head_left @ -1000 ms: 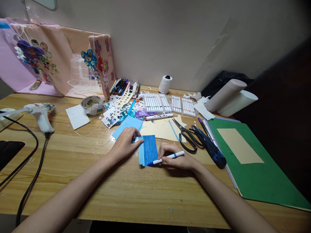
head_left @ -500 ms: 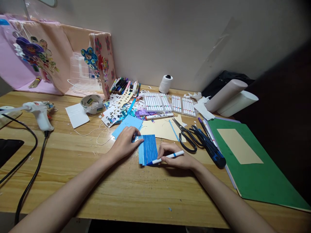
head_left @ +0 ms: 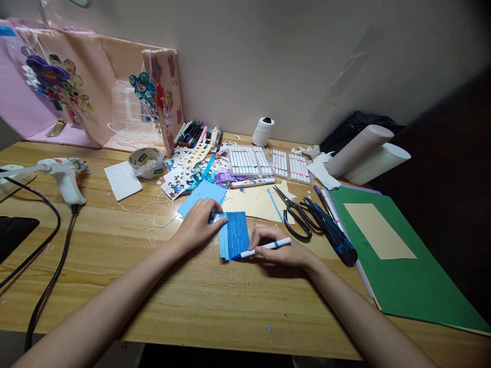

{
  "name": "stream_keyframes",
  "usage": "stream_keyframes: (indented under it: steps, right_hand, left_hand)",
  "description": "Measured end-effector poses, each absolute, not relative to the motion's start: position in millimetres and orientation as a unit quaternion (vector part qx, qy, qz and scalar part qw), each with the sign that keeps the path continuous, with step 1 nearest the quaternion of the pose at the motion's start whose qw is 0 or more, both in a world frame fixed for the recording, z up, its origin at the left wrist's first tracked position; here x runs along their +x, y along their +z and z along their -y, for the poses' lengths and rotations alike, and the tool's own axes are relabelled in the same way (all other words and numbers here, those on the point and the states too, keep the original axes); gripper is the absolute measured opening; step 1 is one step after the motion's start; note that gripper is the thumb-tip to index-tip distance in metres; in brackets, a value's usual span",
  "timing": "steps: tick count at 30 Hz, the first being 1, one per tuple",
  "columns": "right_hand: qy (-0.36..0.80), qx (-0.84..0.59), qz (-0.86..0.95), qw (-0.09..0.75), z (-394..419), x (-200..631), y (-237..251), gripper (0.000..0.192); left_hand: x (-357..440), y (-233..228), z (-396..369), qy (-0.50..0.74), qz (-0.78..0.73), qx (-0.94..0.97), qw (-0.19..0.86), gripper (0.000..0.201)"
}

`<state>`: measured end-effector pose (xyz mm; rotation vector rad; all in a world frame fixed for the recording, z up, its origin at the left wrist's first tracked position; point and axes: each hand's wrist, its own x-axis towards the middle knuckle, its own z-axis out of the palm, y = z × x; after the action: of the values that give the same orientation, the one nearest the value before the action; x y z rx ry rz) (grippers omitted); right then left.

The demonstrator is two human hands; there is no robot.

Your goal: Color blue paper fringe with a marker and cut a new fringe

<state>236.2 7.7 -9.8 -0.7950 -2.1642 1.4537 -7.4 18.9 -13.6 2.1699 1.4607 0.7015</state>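
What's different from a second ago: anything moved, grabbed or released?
No visible change beyond a slight view shift; nothing grabbed or released. As before, the left hand steadies the streaked blue paper, and the right hand holds the blue-tipped marker near its lower edge.

Toward the left edge of the table (head_left: pixel 161 312), a black flat thing (head_left: pixel 15 235) is cut off, perhaps a pouch. The left hand (head_left: pixel 200 219) hides part of the blue card (head_left: pixel 238 230); print on the tape roll (head_left: pixel 146 167) is unreadably small.
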Motion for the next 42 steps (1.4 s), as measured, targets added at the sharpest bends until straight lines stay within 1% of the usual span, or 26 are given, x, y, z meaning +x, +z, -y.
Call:
stream_keyframes:
  steps: [4, 7, 10, 14, 18, 21, 27, 36, 40, 42]
  right_hand:
    - [0.524, -0.299, 0.766, 0.221, -7.8, 236.7, -11.4, 0.024]
    - [0.535, -0.288, 0.765, 0.212, -7.9, 236.6, -12.2, 0.024]
    - [0.528, -0.302, 0.760, 0.229, -7.9, 236.2, -11.6, 0.025]
    - [0.536, -0.283, 0.767, 0.210, -7.6, 235.4, -8.9, 0.025]
    - [0.532, -0.286, 0.766, 0.220, -7.6, 234.7, -6.6, 0.026]
    - [0.524, -0.276, 0.778, 0.211, -8.2, 235.1, -6.7, 0.024]
    - [0.508, -0.269, 0.789, 0.218, -8.0, 236.2, -9.9, 0.015]
    - [0.495, -0.268, 0.796, 0.222, -7.4, 236.0, -12.4, 0.014]
    - [0.544, -0.283, 0.757, 0.225, -7.8, 237.7, -13.1, 0.017]
    - [0.590, -0.289, 0.713, 0.247, -8.5, 239.1, -13.9, 0.020]
  left_hand:
    - [-7.4, -13.9, -19.4, 0.256, -0.525, 0.783, 0.215, 0.016]
    - [-7.5, -13.7, -19.5, 0.257, -0.522, 0.784, 0.215, 0.016]
    - [-7.7, -13.9, -19.4, 0.260, -0.519, 0.786, 0.214, 0.016]
    - [-7.8, -13.8, -18.9, 0.260, -0.521, 0.784, 0.216, 0.016]
    - [-7.5, -12.7, -18.5, 0.260, -0.520, 0.785, 0.215, 0.017]
    - [-7.4, -12.5, -18.6, 0.260, -0.520, 0.785, 0.214, 0.017]
    - [-8.0, -13.6, -19.4, 0.256, -0.520, 0.786, 0.215, 0.018]
    - [-7.5, -13.8, -19.3, 0.256, -0.521, 0.785, 0.216, 0.019]
    - [-8.1, -13.2, -18.8, 0.257, -0.524, 0.782, 0.220, 0.018]
    - [-8.6, -12.3, -18.5, 0.258, -0.520, 0.783, 0.224, 0.016]
